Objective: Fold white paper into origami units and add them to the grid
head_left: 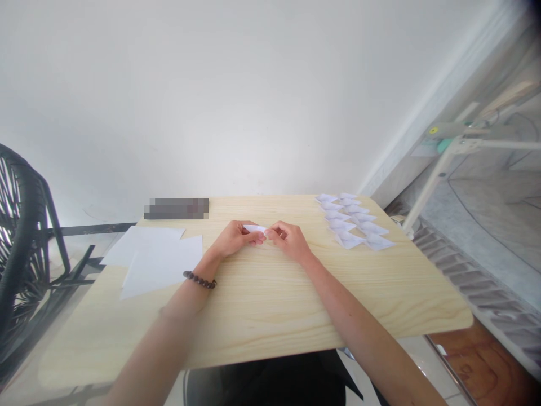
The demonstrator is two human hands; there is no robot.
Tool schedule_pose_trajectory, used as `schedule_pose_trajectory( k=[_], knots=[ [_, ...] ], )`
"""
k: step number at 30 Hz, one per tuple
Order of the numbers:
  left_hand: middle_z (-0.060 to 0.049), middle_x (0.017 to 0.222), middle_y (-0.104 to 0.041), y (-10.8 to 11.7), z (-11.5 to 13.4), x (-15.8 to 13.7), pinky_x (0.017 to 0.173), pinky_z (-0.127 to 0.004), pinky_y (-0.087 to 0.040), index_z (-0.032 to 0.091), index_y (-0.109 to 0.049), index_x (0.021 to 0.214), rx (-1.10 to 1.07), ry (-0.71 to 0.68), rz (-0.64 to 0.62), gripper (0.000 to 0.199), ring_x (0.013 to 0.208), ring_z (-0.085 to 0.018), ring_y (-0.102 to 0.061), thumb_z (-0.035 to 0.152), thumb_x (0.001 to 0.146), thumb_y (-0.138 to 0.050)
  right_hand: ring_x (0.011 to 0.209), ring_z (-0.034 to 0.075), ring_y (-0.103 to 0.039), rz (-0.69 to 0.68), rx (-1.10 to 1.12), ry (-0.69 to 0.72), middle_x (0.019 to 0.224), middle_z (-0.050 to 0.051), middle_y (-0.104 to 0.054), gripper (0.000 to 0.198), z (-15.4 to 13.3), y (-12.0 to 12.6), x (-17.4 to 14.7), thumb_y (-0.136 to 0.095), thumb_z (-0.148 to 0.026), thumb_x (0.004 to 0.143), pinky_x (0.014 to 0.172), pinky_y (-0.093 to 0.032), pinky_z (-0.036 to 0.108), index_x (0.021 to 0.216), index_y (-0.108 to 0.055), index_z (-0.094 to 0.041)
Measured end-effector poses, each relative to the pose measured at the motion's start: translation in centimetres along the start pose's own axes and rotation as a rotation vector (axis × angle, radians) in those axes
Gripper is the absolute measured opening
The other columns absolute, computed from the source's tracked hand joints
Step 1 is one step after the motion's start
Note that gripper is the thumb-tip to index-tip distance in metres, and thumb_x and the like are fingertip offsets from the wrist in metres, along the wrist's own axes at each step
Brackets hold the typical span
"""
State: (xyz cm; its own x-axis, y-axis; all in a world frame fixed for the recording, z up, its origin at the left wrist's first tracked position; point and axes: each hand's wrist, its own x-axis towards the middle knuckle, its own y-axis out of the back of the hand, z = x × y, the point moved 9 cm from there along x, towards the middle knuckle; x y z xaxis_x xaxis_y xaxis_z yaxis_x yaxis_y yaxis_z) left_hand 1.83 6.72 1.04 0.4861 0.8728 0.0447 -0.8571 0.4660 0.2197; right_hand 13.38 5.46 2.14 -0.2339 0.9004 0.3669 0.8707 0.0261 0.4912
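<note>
Between my two hands is a small folded piece of white paper [254, 228], held just above the middle of the wooden table. My left hand [236, 238] is closed on its left part, thumb along the near side; a dark bead bracelet [199, 279] circles that wrist. At the paper's right end, the thumb and fingers of my right hand [286, 238] pinch it. My fingers cover much of the paper, so its full shape is hidden. Two rows of folded white paper shapes [349, 240] lie to the right of my right hand.
White paper sheets [164, 265] overlap on the left of the table [270, 304]. A blurred-out dark rectangle [176, 208] is at the back left. A black woven chair [29, 225] stands left, a white metal frame [439, 180] right, and a wall [262, 101] behind.
</note>
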Motion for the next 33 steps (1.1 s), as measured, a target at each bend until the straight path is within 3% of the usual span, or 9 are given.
schedule_pose_trajectory(
  k=[14, 22, 29, 33],
  knots=[
    [-0.008, 0.076, -0.07, 0.1, 0.0, 0.1, 0.066, -0.028, -0.051, 0.011, -0.065, 0.089, 0.137, -0.012, 0.072, 0.035, 0.073, -0.02, -0.064, 0.041, 0.076, -0.053, 0.052, 0.01, -0.055, 0.059, -0.105, -0.022, 0.061, 0.001, -0.063, 0.025, 0.5, 0.4, 0.0, -0.049, -0.037, 0.079, 0.05, -0.039, 0.019, 0.07, -0.06, -0.017],
    [-0.005, 0.068, -0.069, 0.5, 0.9, -0.1, 0.056, -0.022, -0.046, 0.011, -0.069, 0.075, 0.302, -0.096, 0.151, 0.037, 0.061, -0.016, -0.061, 0.044, 0.076, -0.052, 0.055, 0.011, -0.059, 0.076, -0.121, -0.028, 0.062, 0.001, -0.065, 0.027, 0.5, 0.5, 0.1, -0.045, -0.035, 0.082, 0.055, -0.042, 0.02, 0.068, -0.061, -0.018],
    [-0.01, 0.075, -0.069, 0.8, -1.3, 0.4, 0.07, -0.03, -0.051, 0.01, -0.068, 0.078, -0.051, 0.047, 0.058, 0.044, 0.074, -0.021, -0.064, 0.05, 0.076, -0.05, 0.049, 0.008, -0.055, 0.005, -0.028, -0.002, 0.066, 0.001, -0.064, 0.026, 0.1, 0.2, 0.1, -0.043, -0.034, 0.084, 0.052, -0.042, 0.018, 0.075, -0.06, -0.017],
    [-0.01, 0.072, -0.069, 0.8, -1.7, 0.3, 0.073, -0.033, -0.05, 0.01, -0.068, 0.077, -0.124, 0.08, -0.007, 0.043, 0.072, -0.022, -0.065, 0.049, 0.076, -0.051, 0.051, 0.008, -0.055, -0.021, 0.018, 0.01, 0.068, 0.001, -0.064, 0.025, 0.2, -0.1, 0.1, -0.044, -0.035, 0.083, 0.05, -0.041, 0.018, 0.077, -0.06, -0.017]
  ],
)
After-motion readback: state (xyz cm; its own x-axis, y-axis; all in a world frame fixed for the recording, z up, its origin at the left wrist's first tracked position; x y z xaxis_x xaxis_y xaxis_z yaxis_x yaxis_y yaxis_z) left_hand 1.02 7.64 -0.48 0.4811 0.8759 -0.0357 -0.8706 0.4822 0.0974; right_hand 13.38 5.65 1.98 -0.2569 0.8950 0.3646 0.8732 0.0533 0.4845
